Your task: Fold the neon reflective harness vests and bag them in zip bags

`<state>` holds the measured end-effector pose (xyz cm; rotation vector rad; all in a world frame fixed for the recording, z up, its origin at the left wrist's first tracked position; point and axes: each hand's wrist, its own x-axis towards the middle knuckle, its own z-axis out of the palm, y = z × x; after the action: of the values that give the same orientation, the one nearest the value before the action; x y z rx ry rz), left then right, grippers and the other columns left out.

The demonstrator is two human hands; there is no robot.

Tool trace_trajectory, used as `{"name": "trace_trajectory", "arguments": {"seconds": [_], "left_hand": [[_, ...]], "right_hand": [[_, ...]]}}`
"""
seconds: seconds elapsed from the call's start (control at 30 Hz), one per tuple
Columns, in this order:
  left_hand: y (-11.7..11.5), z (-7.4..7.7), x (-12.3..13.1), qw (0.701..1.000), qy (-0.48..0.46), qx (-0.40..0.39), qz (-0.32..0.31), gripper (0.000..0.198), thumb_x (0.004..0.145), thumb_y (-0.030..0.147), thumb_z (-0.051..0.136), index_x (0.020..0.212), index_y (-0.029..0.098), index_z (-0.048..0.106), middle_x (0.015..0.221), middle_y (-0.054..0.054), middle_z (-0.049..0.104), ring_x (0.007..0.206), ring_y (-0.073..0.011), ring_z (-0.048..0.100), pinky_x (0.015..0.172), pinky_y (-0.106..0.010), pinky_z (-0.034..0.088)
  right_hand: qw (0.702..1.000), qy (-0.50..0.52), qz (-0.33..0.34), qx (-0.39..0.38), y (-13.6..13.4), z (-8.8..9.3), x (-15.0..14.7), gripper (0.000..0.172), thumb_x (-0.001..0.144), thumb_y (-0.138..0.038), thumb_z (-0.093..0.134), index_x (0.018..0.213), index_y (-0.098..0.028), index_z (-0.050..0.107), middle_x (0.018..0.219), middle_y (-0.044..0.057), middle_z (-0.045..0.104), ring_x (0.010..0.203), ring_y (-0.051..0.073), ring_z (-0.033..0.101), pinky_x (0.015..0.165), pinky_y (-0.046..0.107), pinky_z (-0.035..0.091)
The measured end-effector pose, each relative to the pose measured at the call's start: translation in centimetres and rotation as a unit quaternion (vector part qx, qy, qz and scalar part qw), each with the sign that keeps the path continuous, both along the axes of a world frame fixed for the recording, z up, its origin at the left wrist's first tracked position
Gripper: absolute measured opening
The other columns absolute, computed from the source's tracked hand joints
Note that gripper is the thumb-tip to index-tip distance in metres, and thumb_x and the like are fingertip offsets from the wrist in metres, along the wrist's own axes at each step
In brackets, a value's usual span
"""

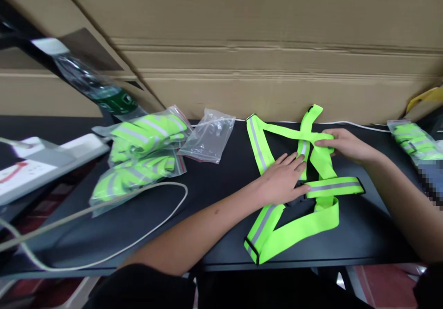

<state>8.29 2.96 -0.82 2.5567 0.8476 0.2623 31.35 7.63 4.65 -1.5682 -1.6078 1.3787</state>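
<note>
The left hand [284, 177] is laid palm down, fingers extended and slightly spread, on the middle of a neon-green reflective strap harness [304, 226]. The right hand [346, 145] is set just beyond it, its fingers held together on top of the spot where two green bands cross; whether the thumb is closed under the band cannot be told.

The harness is spread flat on the black table [214, 193], right of centre. Its long axis runs from the near table edge to the far one, leaning a little to the left at the near end. Two band ends are pointed away toward the cardboard wall [277, 45], and a folded end is turned toward the near edge. One grey-striped band is laid crosswise, its dark tip pointing right.

An empty clear bag [207, 136] is seen left of the harness, apart from it. Further left, a pile of bagged green straps [141, 156] is stacked, with a white cable [185, 191] looped just in front of it. More bagged straps [413, 142] are placed at the far right edge.
</note>
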Motion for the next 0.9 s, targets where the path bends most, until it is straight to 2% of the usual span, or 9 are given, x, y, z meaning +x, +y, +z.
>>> {"name": "trace_trajectory", "arguments": {"seconds": [0.13, 0.27, 0.33, 0.4, 0.5, 0.63, 0.77, 0.83, 0.9], "left_hand": [[0.2, 0.3, -0.4, 1.0, -0.002, -0.003, -0.03, 0.072, 0.094, 0.059, 0.05, 0.148, 0.012, 0.043, 0.161, -0.017, 0.032, 0.153, -0.0348, 0.02, 0.123, -0.053, 0.012], [0.6, 0.2, -0.4, 0.999, -0.023, 0.007, -0.043, 0.068, 0.094, 0.058, 0.052, 0.147, 0.016, 0.044, 0.16, -0.015, 0.035, 0.152, -0.0329, 0.024, 0.123, -0.053, 0.012], [0.4, 0.3, -0.5, 0.998, -0.021, 0.034, -0.038, 0.066, 0.094, 0.057, 0.053, 0.144, 0.014, 0.047, 0.158, -0.017, 0.04, 0.151, -0.0332, 0.027, 0.122, -0.05, 0.016], [-0.1, 0.6, -0.8, 0.997, -0.003, 0.074, -0.018, 0.065, 0.094, 0.057, 0.054, 0.139, 0.009, 0.051, 0.15, -0.021, 0.049, 0.148, -0.0356, 0.031, 0.119, -0.049, 0.024], [-1.3, 1.7, -1.3, 0.992, 0.035, 0.118, 0.027, 0.052, 0.095, 0.051, 0.054, 0.124, 0.008, 0.059, 0.127, -0.021, 0.063, 0.132, -0.0384, 0.047, 0.105, -0.049, 0.039], [-1.9, 2.5, -1.2, 0.99, 0.014, 0.133, 0.038, 0.042, 0.096, 0.041, 0.052, 0.122, 0.008, 0.057, 0.122, -0.018, 0.062, 0.112, -0.0322, 0.057, 0.091, -0.043, 0.048], [-0.5, 1.8, -0.2, 0.986, -0.024, 0.159, -0.048, 0.046, 0.099, 0.036, 0.049, 0.135, 0.008, 0.05, 0.147, -0.019, 0.047, 0.138, -0.0323, 0.04, 0.112, -0.044, 0.034], [0.4, 1.3, 0.4, 0.984, -0.023, 0.153, -0.085, 0.049, 0.101, 0.039, 0.045, 0.141, 0.01, 0.048, 0.152, -0.018, 0.044, 0.146, -0.0319, 0.031, 0.12, -0.046, 0.022], [1.0, 1.0, 0.6, 0.986, -0.014, 0.13, -0.101, 0.051, 0.102, 0.044, 0.041, 0.141, 0.013, 0.05, 0.148, -0.016, 0.05, 0.145, -0.0316, 0.034, 0.121, -0.048, 0.016]], "right_hand": [[0.989, 0.143, -0.035, -0.015, 0.4, 0.8, -0.9, 0.032, 0.071, -0.041, 0.084, 0.09, -0.019, 0.069, 0.084, 0.005, 0.072, 0.067, 0.016, 0.068, 0.06, 0.028, 0.057], [0.982, 0.188, -0.031, 0.002, 1.7, -0.4, -2.0, 0.032, 0.074, -0.04, 0.081, 0.095, -0.018, 0.069, 0.097, 0.01, 0.074, 0.081, 0.021, 0.071, 0.074, 0.032, 0.06], [0.991, 0.132, -0.028, 0.023, 2.1, -1.7, -2.5, 0.035, 0.075, -0.044, 0.079, 0.097, -0.019, 0.068, 0.097, 0.01, 0.074, 0.082, 0.022, 0.07, 0.074, 0.035, 0.06], [0.995, 0.0, -0.03, 0.094, 2.1, -3.0, -2.8, 0.039, 0.074, -0.048, 0.079, 0.097, -0.019, 0.066, 0.09, 0.008, 0.072, 0.076, 0.023, 0.067, 0.07, 0.037, 0.057], [0.959, -0.183, -0.01, 0.215, 1.6, -4.4, -3.1, 0.045, 0.081, -0.054, 0.07, 0.111, -0.021, 0.065, 0.085, 0.007, 0.071, 0.076, 0.026, 0.065, 0.073, 0.04, 0.053], [0.95, -0.192, 0.003, 0.246, 1.3, -4.9, -2.9, 0.035, 0.092, -0.042, 0.05, 0.119, -0.023, 0.061, 0.094, 0.008, 0.071, 0.089, 0.03, 0.066, 0.081, 0.042, 0.05], [0.992, -0.046, -0.008, 0.121, 1.6, -5.2, -1.9, 0.04, 0.08, -0.027, 0.054, 0.12, -0.023, 0.057, 0.081, 0.002, 0.066, 0.066, 0.02, 0.06, 0.066, 0.035, 0.052], [0.994, 0.016, 0.023, 0.106, 1.5, -5.4, -1.3, 0.043, 0.077, -0.026, 0.059, 0.119, -0.022, 0.058, 0.089, 0.003, 0.068, 0.071, 0.019, 0.062, 0.071, 0.035, 0.054], [0.987, 0.055, 0.062, 0.138, 1.2, -5.7, -0.7, 0.044, 0.076, -0.029, 0.063, 0.119, -0.022, 0.06, 0.103, 0.006, 0.07, 0.087, 0.021, 0.066, 0.084, 0.038, 0.054]]}}
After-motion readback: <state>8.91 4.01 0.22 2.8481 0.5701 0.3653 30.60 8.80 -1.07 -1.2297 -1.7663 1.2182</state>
